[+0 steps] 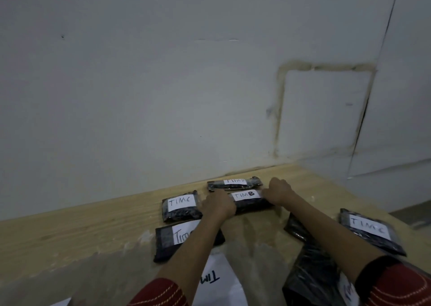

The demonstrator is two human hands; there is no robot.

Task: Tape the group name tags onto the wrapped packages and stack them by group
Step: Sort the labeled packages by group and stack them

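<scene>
Package (250, 200) tagged TIM B — left hand (220, 204), right hand (278, 190) gripping

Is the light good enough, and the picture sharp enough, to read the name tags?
Head view: dim, flat light, no glare; the left TIM C tag and the TIM B tag read clearly; the farthest tag is foreshortened, its last letter unsure; the sleeves at the bottom are blurred.

One desk (70, 231) bears seven wrapped packages (234, 185), the TIM B package (251, 204) among them. Six white name tags (182, 203) show; two read TIM C. Two loose white sheets (226, 291) lie near. Two hands: left hand (219, 204), right hand (278, 191).
</scene>
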